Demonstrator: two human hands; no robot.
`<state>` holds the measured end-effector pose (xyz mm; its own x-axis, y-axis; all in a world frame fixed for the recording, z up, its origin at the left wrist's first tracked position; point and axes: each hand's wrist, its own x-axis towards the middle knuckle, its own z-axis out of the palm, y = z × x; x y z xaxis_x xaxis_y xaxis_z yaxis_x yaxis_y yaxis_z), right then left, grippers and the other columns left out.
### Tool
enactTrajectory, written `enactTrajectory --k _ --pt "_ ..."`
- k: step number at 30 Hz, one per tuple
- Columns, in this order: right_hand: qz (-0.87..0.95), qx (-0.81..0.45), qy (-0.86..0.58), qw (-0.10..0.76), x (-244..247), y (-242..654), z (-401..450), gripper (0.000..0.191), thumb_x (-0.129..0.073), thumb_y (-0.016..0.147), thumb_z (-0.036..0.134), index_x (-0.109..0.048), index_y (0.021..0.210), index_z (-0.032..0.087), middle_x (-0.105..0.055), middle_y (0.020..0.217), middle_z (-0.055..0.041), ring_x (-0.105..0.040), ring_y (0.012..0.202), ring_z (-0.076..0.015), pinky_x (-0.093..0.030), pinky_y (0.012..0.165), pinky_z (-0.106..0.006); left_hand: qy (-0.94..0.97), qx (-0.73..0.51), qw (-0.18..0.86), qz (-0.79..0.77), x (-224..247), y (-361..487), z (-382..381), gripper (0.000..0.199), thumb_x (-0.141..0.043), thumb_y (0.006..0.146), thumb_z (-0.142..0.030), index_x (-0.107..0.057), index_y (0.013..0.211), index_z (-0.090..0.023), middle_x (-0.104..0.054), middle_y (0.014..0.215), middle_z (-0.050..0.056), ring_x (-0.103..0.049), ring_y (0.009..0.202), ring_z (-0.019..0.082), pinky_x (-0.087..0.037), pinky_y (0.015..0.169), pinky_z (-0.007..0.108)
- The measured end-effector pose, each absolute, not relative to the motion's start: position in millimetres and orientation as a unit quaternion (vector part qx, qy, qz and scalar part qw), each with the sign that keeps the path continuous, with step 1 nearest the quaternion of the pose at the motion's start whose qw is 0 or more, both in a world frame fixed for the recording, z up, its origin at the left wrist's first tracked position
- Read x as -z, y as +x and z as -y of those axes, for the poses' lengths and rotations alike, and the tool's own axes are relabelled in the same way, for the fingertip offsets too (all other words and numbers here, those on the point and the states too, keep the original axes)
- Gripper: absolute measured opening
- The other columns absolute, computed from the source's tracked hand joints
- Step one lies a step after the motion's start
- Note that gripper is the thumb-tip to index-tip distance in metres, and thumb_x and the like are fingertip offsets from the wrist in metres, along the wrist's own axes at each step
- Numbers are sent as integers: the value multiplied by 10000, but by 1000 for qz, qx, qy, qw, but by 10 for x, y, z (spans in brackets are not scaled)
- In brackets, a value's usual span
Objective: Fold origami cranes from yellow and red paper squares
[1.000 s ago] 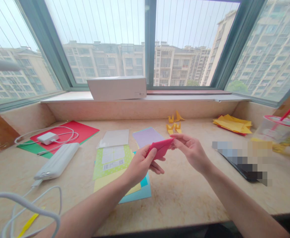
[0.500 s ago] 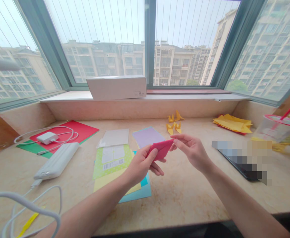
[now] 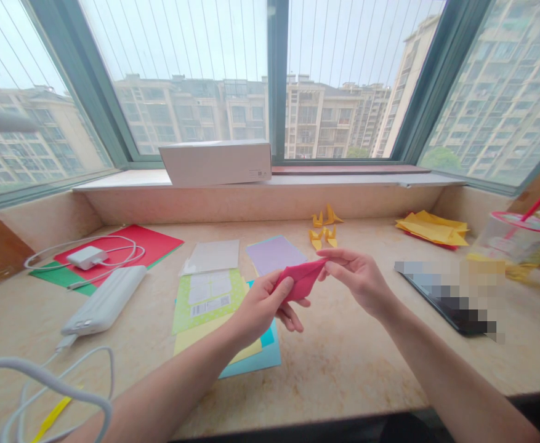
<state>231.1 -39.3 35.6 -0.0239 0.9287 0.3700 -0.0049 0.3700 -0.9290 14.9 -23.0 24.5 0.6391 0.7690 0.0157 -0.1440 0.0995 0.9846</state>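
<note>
A folded piece of pink origami paper (image 3: 300,281) is held up in the air over the stone counter (image 3: 334,369). My left hand (image 3: 266,301) pinches its left part, thumb on top and the other fingers beneath. The fingertips of my right hand (image 3: 355,274) close on its right corner, where a flap edge shows. Below and left of the hands lie a green patterned paper packet (image 3: 212,292) and a purple sheet (image 3: 276,254). Several yellow folded paper cranes (image 3: 316,239) stand just beyond my right hand.
Yellow paper sheets (image 3: 431,227) are stacked at the back right, near a plastic cup (image 3: 505,237) and a phone (image 3: 436,298). At left are a white power bank (image 3: 103,301), a charger (image 3: 86,257) with cables, and red paper (image 3: 147,243). A white box (image 3: 217,163) rests on the sill.
My right fingers have shifted slightly to the right with the paper's corner, and the flap there looks a little more opened. The left hand keeps its hold.
</note>
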Motion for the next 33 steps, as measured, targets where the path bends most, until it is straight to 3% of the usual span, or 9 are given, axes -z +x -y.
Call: enactTrajectory --k 13,22,26,33 --pt "553 -361 -438 610 -355 2231 415 163 -688 835 311 -763 901 182 -757 657 -27 -704 629 -170 -538 698 -320 619 -348 645 -283 -233 171 241 413 -539 961 -484 -556 1193 -142 -728 891 95 -710 508 156 -529 431 192" --pt "528 -452 -387 606 -288 2211 368 334 -635 915 470 -754 1082 208 -792 861 -53 -716 750 -163 -545 760 -308 615 -365 632 -297 -220 177 241 431 -533 961 -486 -539 1209 -135 -723 869 90 -706 499 154 -521 421 187" --pt "561 -424 -418 575 -322 2201 388 307 -703 868 470 -787 962 189 -790 850 -56 -718 777 -175 -548 794 -311 620 -357 631 -298 -200 191 257 434 -533 955 -504 -541 1194 -142 -725 879 95 -713 512 165 -527 425 196" --pt "567 -364 -432 600 -326 2173 412 326 -664 896 482 -780 908 178 -788 815 -62 -737 766 -203 -572 788 -334 624 -349 638 -286 -194 199 277 420 -534 954 -504 -533 1175 -146 -725 891 94 -707 499 159 -518 418 195"
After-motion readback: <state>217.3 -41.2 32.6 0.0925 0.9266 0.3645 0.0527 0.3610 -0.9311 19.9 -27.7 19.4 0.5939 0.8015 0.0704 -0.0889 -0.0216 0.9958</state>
